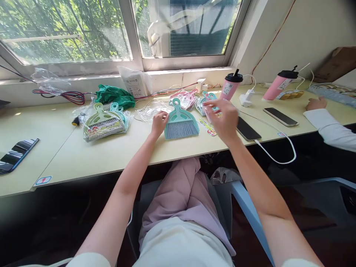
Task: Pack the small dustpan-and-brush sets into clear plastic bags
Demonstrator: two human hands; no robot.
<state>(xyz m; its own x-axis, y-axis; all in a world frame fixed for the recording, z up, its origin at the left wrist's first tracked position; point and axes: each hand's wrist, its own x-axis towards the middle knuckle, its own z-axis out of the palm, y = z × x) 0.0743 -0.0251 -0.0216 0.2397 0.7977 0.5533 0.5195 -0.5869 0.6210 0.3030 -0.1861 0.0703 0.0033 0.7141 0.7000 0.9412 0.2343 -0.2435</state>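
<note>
Our left hand (159, 122) rests with curled fingers against the left edge of the teal mini brush-and-dustpan set (180, 122), which lies flat on the counter (83, 155) near its front edge. Our right hand (224, 118) is blurred, fingers loosely bent over a printed label card (208, 128) just right of the set; we cannot tell whether it grips anything. We judge it best to keep the set pinned steady, clear of the black phone (246, 129) and its white cable (278, 157)

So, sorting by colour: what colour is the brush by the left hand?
Teal brush, head view.
</note>
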